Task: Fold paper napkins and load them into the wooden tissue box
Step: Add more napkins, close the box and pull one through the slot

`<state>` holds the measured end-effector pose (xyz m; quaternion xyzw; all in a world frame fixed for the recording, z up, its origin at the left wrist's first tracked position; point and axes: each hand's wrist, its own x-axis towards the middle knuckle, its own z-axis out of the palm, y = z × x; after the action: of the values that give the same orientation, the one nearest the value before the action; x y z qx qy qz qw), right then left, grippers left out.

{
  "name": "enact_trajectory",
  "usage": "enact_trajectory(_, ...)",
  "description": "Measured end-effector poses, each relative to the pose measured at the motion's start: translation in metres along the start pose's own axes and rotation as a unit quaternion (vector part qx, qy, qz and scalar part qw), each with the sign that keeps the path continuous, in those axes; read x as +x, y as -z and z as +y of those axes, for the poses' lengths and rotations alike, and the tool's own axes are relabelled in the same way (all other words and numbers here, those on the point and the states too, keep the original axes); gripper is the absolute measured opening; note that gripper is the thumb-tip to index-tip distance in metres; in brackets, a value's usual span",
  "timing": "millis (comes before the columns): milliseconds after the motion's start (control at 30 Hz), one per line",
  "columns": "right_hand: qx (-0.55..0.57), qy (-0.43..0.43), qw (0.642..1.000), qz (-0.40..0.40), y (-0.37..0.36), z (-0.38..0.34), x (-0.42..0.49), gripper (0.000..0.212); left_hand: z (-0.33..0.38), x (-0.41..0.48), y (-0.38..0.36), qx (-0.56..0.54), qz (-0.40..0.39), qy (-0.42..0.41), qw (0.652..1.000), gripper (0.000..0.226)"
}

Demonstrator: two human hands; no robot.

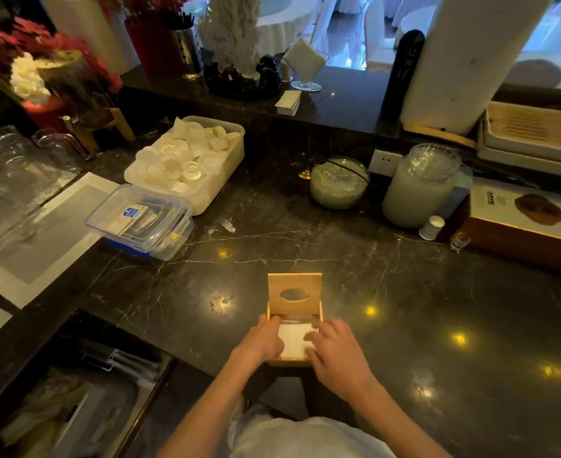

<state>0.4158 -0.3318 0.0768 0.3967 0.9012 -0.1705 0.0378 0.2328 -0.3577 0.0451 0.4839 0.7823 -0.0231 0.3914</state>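
A small wooden tissue box (294, 360) stands at the near edge of the dark marble counter (404, 292). Its lid (295, 294), with an oval slot, is tipped up at the far side. White folded napkins (293, 340) lie inside the open box. My left hand (263, 340) rests on the box's left side with fingers on the napkins. My right hand (333, 350) lies flat over the right side, fingers pressing down on the napkins.
Clear plastic containers (140, 221) and a white tub of small cups (186, 160) sit at the left back. A glass bowl (338, 181) and a lidded jar (421, 186) stand at the back right, with a wooden case (520, 233) beyond. Glasses (11, 166) stand far left.
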Motion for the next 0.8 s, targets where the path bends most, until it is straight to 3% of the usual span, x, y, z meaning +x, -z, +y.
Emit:
enact_trajectory(67,0.014,-0.068,0.998,0.006,0.007,0.004,0.010,0.041,0.001,0.002,0.007,-0.008,-0.037,0.011,0.999,0.039)
enact_trajectory(133,0.012,-0.119,0.991,-0.062,0.011,0.006,0.026,0.047,0.003,0.003,0.014,-0.019,-0.085,0.030,0.996,0.042)
enact_trajectory(267,0.051,-0.122,0.981,-0.139,0.012,0.008,0.064,0.059,0.007,0.007,0.025,0.016,-0.120,0.053,0.991,0.046)
enact_trajectory(433,-0.012,-0.133,0.973,-0.190,0.002,0.010,0.075,0.068,0.007,0.009,0.025,0.004,-0.118,0.056,0.991,0.051)
enact_trajectory(800,-0.003,-0.141,0.980,-0.139,-0.013,0.009,0.072,0.070,0.006,0.007,0.020,-0.004,-0.082,0.027,0.996,0.035)
